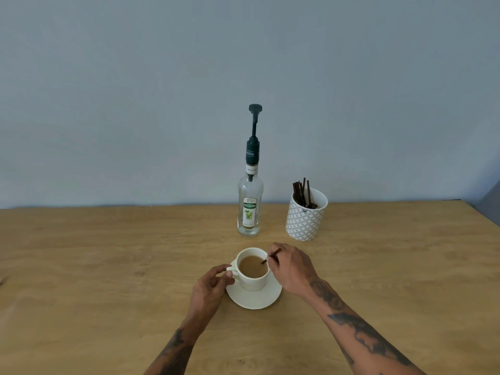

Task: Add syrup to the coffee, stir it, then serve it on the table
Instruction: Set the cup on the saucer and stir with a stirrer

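Right hand (290,267) fingers pinch a thin dark stir stick (271,256) in the milky coffee of the white ceramic cup (253,269), left hand (212,285) fingers holding its handle: stirring seems underway, serving remains.

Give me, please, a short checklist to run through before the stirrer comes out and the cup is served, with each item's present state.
1. Left hand holds the cup by its handle: ok.
2. Right hand pinches the stirrer, tip in the coffee: ok.
3. Cup upright on its saucer: ok.
4. Syrup bottle and stirrer pot stand apart from the cup: ok.
5. Syrup already added and mixed: cannot tell.
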